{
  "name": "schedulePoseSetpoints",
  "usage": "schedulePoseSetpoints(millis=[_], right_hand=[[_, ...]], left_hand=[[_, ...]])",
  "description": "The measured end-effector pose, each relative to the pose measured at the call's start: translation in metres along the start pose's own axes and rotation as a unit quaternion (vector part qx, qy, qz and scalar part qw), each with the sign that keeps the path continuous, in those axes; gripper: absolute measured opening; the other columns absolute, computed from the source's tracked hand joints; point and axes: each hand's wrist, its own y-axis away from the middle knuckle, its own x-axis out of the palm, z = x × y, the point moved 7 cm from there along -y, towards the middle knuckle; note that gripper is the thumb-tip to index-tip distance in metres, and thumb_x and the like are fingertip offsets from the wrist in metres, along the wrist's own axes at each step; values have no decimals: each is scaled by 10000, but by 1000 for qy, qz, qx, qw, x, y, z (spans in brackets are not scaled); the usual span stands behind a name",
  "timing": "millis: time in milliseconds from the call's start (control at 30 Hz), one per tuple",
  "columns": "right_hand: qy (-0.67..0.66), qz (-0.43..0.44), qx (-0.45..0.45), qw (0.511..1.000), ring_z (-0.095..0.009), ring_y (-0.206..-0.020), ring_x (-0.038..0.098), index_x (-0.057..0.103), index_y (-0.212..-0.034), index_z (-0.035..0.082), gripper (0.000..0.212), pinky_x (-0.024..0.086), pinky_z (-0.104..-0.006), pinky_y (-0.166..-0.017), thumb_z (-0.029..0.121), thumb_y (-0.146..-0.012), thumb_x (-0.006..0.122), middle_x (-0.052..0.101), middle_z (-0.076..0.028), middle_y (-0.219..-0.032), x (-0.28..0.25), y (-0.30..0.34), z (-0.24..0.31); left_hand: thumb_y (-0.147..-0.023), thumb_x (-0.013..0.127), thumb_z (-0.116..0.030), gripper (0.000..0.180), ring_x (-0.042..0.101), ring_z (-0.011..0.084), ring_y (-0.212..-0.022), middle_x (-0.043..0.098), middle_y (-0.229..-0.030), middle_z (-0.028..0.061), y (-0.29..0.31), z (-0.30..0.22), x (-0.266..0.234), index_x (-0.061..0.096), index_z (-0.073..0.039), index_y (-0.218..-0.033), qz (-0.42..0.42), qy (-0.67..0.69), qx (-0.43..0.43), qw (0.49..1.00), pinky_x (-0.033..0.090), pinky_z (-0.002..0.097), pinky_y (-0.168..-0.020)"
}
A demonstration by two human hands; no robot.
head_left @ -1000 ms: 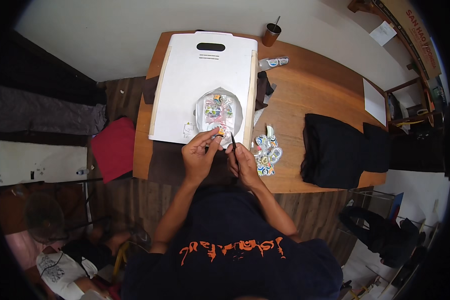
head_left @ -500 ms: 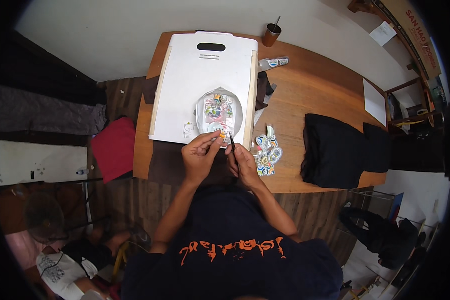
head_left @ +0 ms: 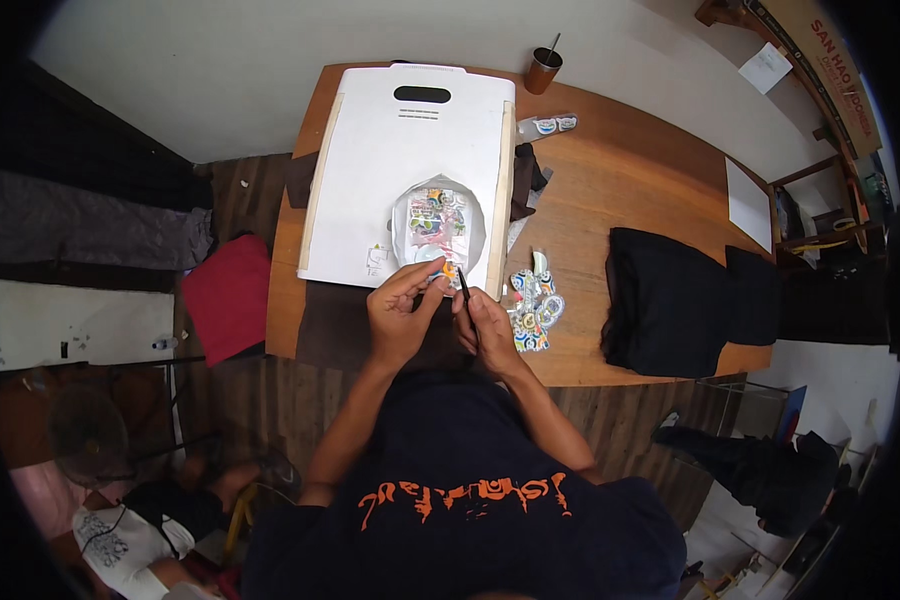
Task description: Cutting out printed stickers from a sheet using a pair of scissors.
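Thumb and fingers of my left hand (head_left: 398,312) are pinched on a small colourful sticker-like piece (head_left: 450,270). My right hand (head_left: 490,325) grips a thin black tool (head_left: 464,285) whose tip points away from me, right beside that piece. I cannot make out the tool's exact kind. Just beyond both hands is a round white shallow container (head_left: 401,238) with colourful printed cut-outs (head_left: 432,215) and bits in it. It rests on a large white board (head_left: 370,165) with an oval handle slot. My fingers partly cover its near rim.
To the right of my hands lies a pile of colourful cut-outs (head_left: 535,310). Black folded cloth (head_left: 665,300) is farther right on the wooden table (head_left: 590,215). A brown cup (head_left: 542,72) stands at the back. Other people are at lower left (head_left: 120,540) and lower right (head_left: 785,475).
My left hand has shifted slightly to the right, and more of the colourful piece shows between my hands. The person at lower right has moved a leg outward to the left.
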Motion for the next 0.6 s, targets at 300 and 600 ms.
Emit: schedulePoseSetpoints(millis=[300,600], right_hand=[[7,0,-9,1000,-53,-433,270,515,-1025,55,393,250,-211,-417,417,-1076,369,335,39,-562,0,-1,2],[10,-5,-6,1000,-53,-430,273,517,-1020,51,401,249,-211,-417,420,-1075,370,333,41,-551,0,0,3]], left_hand=[[-914,616,102,310,672,148,-934,658,-1117,137,0,-2,2,633,87,-1223,13,10,-4,1000,537,250,-848],[-919,614,96,312,668,145,-935,656,-1120,134,0,1,2,629,86,-1230,18,12,-7,1000,537,252,-849]])
